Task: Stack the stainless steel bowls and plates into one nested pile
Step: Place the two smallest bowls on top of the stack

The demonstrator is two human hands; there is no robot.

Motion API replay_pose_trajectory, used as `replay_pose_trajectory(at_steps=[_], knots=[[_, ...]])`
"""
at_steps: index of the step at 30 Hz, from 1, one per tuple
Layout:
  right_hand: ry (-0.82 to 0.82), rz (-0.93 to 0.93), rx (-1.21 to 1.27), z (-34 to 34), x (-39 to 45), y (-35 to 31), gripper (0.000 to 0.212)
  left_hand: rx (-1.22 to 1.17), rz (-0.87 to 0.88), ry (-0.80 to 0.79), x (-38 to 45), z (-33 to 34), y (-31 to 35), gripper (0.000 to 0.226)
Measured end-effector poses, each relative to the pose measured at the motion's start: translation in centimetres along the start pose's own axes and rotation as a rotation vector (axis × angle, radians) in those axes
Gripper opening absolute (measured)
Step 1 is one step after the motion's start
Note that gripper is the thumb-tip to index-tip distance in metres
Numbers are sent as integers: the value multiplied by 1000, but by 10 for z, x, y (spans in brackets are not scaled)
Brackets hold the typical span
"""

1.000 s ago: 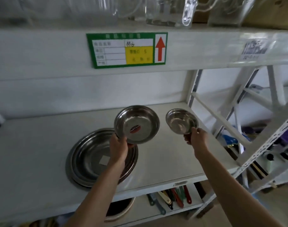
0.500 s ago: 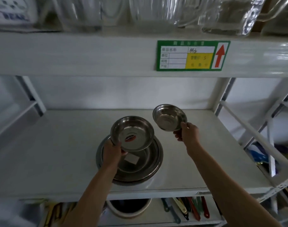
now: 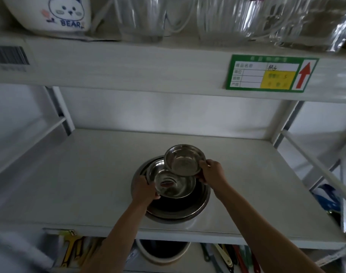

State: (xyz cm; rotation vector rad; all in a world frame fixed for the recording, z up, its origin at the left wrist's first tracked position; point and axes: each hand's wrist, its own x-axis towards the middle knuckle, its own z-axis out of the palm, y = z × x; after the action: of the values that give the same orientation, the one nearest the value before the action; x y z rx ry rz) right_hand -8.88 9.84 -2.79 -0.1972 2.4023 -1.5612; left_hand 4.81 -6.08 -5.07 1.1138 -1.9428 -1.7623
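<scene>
White shelf (image 3: 69,184), left hand (image 3: 143,189) grip holding medium bowl (image 3: 173,183) over plates (image 3: 180,210), right hand (image 3: 212,172) grip holding small bowl (image 3: 185,160)

I have only one view, from the head camera. It looks forward and a little down at the white shelf (image 3: 73,174), quite near, with the upper shelf (image 3: 128,64) above it.

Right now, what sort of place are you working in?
Probably a stockroom or shop storage rack, not a home kitchen. The white metal shelf carries a green stock label with a red arrow and a barcode sticker, glass jugs sit on the tier above, and utensils lie below.
</scene>
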Motion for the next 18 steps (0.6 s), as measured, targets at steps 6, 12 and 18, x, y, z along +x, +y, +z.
replay_pose_trajectory(at_steps=[6, 12, 18], knots=[[-68, -34, -259, 15, -2, 5, 29, 148, -26, -35, 8, 0, -7, 20], [-104, -46, -421, 23, -4, 12, 32, 162, -66, -89, 3, 0, 2, 16], [-141, -16, -521, 29, -2, 9, 20, 372, -43, -163, 13, -6, -2, 14]])
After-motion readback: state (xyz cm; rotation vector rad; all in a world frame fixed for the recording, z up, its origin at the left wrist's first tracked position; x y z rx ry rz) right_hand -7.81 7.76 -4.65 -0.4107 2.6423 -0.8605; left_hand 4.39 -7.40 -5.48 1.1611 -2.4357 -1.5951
